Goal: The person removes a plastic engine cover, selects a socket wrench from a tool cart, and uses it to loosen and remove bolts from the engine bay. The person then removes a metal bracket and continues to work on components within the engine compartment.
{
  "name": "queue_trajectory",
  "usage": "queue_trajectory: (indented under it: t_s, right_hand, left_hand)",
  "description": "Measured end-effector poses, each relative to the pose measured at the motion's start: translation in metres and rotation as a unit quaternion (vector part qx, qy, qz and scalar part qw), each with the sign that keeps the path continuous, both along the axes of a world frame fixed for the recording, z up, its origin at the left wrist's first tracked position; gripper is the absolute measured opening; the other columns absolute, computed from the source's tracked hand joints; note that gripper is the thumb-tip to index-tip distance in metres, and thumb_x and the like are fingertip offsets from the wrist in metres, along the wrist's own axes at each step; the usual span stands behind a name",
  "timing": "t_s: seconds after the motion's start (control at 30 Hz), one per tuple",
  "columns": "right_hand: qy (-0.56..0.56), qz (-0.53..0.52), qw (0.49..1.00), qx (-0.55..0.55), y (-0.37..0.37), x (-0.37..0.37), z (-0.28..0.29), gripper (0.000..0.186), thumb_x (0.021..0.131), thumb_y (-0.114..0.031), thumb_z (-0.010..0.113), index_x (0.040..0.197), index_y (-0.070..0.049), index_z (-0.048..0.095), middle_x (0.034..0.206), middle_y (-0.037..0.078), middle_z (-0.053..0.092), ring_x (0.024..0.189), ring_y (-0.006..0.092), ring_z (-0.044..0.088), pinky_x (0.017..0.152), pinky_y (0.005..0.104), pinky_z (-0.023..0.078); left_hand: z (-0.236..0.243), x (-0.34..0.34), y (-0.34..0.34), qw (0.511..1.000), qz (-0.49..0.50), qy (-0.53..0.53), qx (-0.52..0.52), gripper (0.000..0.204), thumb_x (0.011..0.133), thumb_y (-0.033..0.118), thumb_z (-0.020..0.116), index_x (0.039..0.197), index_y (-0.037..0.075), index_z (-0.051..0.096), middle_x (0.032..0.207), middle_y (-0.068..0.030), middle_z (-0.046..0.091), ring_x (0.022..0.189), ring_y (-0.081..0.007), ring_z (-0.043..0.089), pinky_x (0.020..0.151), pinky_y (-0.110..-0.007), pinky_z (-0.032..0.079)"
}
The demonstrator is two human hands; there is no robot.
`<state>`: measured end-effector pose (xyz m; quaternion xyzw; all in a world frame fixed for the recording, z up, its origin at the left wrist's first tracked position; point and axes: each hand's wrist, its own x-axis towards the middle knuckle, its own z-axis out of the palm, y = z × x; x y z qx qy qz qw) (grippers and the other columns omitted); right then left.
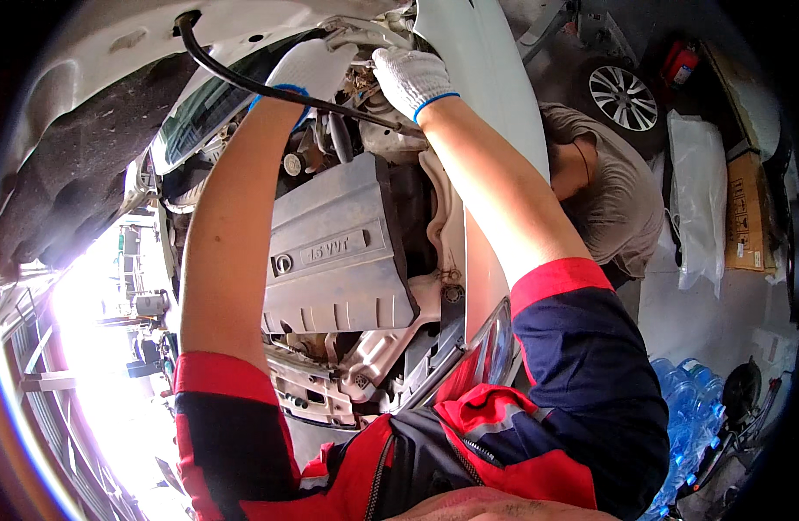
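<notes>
Together, left hand [315,68] and right hand [410,80] reach past an engine cover [330,278], though I cannot tell whether fingers [384,59] grip anything.

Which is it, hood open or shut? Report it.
Open: the hood is raised, its underside showing at upper left, a black strut attached, and the grey engine cover exposed.

small slim piece [363,62], silvery: seen beyond the far right corner of the grey engine cover [330,278], lying roughly crosswise; ends hidden, exact kind not made out. cluster of wires and fittings [359,84], brownish, tangled-looking: set beyond that same corner of the engine cover, a little nearer to it than the small slim piece; only partly exposed, finer detail too small to be read.
</notes>
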<state>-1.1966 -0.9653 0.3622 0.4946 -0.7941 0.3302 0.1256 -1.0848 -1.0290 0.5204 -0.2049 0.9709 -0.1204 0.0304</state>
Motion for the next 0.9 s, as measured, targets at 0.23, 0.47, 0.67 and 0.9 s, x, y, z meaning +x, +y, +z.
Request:
queue_trajectory:
  t_s: [0.23,0.47,0.67,0.9]
  right_hand:
    - [-0.112,0.039,0.993,-0.015,0.019,-0.001,0.000,0.040,0.100,-0.028,0.058,0.130,-0.001,0.060,0.118,0.022,0.071,0.110,0.0384,0.069,0.095,0.0493,0.054]
    - [-0.516,0.031,0.820,-0.246,0.151,0.069,0.043,0.041,0.105,-0.031,0.053,0.119,0.006,0.065,0.086,0.017,0.072,0.086,0.0201,0.072,0.078,0.0372,0.056]
    - [-0.552,0.004,0.833,-0.015,0.186,0.199,0.002,0.067,0.089,-0.035,0.072,0.133,0.012,0.054,0.119,0.023,0.067,0.109,0.0277,0.063,0.099,0.0392,0.048]
    - [-0.861,0.132,0.491,-0.030,0.166,0.208,-0.010,0.052,0.093,-0.035,0.071,0.133,-0.002,0.061,0.125,0.016,0.068,0.114,0.0278,0.062,0.102,0.0412,0.045]
  left_hand:
    - [-0.024,0.013,0.011,0.987,0.041,0.136,0.069,0.069,0.092,0.045,0.064,0.144,0.002,0.047,0.114,-0.0293,0.070,0.111,-0.0451,0.067,0.095,-0.050,0.052]
    - [-0.024,0.072,0.052,0.946,0.145,0.214,0.193,0.069,0.091,0.043,0.068,0.146,0.008,0.044,0.108,-0.0239,0.072,0.101,-0.0425,0.071,0.088,-0.049,0.056]
    - [-0.099,0.238,0.062,0.901,0.173,0.351,0.189,0.056,0.097,0.030,0.067,0.147,0.008,0.052,0.103,-0.0136,0.074,0.093,-0.0250,0.073,0.084,-0.036,0.056]
    - [-0.159,0.474,0.187,0.918,0.247,0.242,0.196,0.035,0.095,0.014,0.068,0.125,-0.002,0.065,0.093,-0.0181,0.073,0.082,-0.0332,0.071,0.079,-0.039,0.057]
